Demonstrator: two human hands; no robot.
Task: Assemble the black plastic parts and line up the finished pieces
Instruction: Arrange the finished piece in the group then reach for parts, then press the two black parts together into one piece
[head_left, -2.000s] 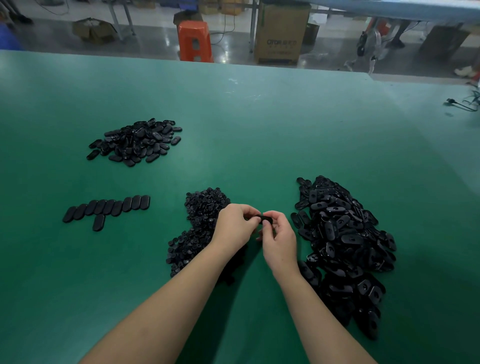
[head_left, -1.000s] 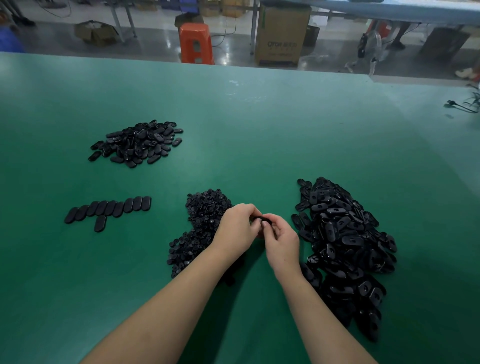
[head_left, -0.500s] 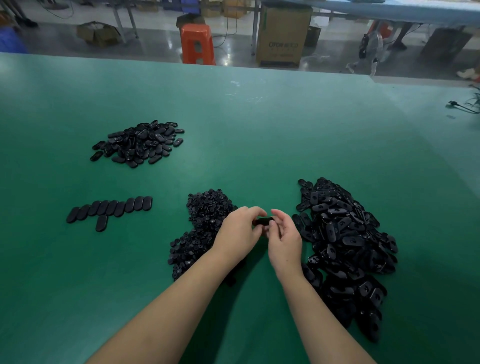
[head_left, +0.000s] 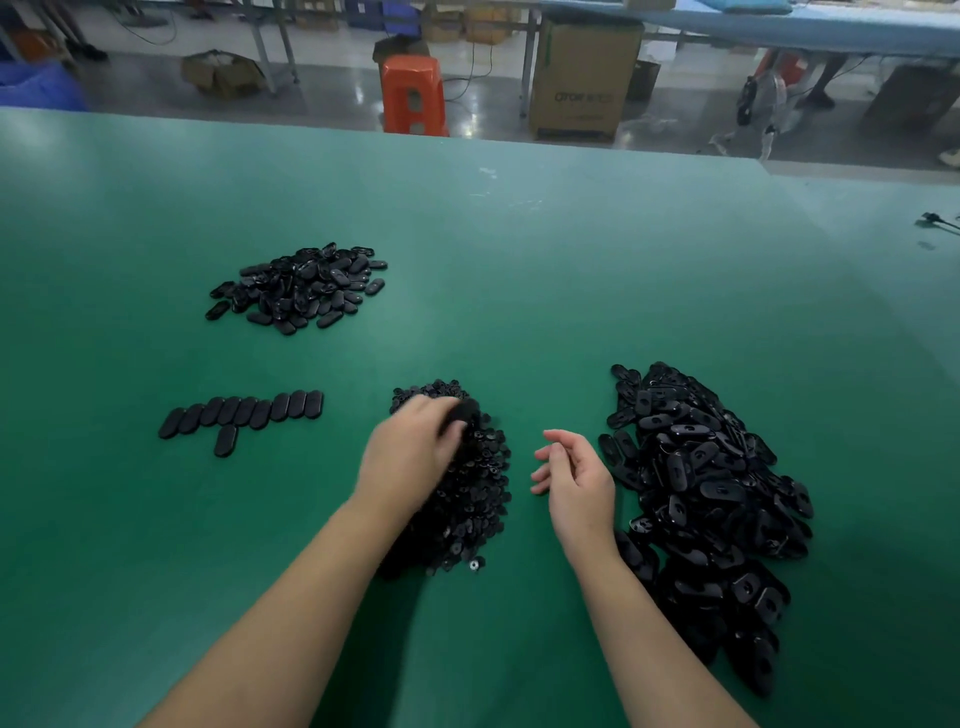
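Two bare hands are over the green table (head_left: 519, 270), towards its near edge. The right hand (head_left: 574, 480) hovers between two heaps, fingers loosely curled and holding nothing. The left hand (head_left: 415, 452) is blurred above the pile of small parts (head_left: 467, 499); something dark sits at its fingertips, but the grip cannot be told. Beside the right hand lies the large pile of oval shells (head_left: 701, 499). Toward the left edge, a row of finished pieces (head_left: 241, 414) holds about nine ovals side by side, with one more piece (head_left: 225, 440) just below. Farther back lies a smaller heap of pieces (head_left: 301, 287). Three heaps in all.
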